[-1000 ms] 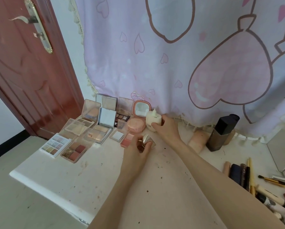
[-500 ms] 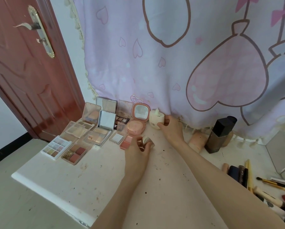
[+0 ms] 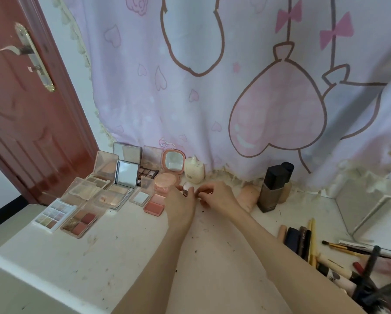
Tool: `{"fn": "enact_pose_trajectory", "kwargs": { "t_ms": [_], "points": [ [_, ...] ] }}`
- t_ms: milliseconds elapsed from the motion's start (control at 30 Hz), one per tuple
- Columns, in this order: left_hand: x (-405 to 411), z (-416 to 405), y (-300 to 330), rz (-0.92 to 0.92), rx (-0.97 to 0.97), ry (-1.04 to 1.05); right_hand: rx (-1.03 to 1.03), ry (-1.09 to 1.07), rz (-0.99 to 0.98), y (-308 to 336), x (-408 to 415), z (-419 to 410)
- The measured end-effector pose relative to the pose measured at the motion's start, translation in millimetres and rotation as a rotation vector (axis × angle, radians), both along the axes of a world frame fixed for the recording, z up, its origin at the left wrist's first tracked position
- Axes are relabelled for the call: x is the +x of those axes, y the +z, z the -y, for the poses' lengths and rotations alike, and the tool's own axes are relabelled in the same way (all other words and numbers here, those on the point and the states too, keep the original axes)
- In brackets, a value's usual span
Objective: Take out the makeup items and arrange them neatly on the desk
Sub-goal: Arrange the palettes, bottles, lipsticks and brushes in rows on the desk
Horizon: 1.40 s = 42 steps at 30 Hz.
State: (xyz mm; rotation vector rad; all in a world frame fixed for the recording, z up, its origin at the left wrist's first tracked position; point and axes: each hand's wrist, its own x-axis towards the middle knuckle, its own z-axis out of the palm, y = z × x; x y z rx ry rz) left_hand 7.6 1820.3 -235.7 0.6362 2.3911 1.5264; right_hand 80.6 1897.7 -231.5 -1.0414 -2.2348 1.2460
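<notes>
The left hand point(image 3: 181, 200) pinches a small shiny pale jar point(image 3: 186, 186); its orientation is unclear. The right hand point(image 3: 215, 194), fingers curled, rests beside it on the white desk point(image 3: 81, 257).

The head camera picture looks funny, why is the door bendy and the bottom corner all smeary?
Head view: the wide lens bows the red door and desk edge; soft, even daylight glows through the curtain, with no hard shadows; the brushes at lower right are motion-blurred, while the palettes stay fairly sharp.
</notes>
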Motion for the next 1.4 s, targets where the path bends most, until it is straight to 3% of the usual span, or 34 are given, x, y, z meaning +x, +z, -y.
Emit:
{"fn": "enact_pose_trajectory", "kwargs": {
  "t_ms": [267, 467, 933, 1067, 1233, 1400],
  "points": [
    [-5, -1, -3, -0.09, -0.116, -0.04, -0.032, -0.056, -0.045, -1, -14, -5],
    [0, -2, -3, -0.052, -0.054, -0.031, -0.061, -0.146, -0.092, -3, -20, -2],
    [-5, 16, -1, 0.106, -0.052, -0.27, -0.176, -0.15, -0.135, 4, 0, 8],
    [1, 22, -1, -0.12, -0.117, -0.338, -0.016, -0.135, -0.134, 12, 19, 13],
    [1, 10, 4, -0.421, -0.304, -0.451, 0.415, -0.015, 0.142, 11, 44, 14],
    [-5, -8, 6, -0.513, -0.444, -0.427, 0.511, 0.051, 0.38, -1, 57, 10]
  ]
}}
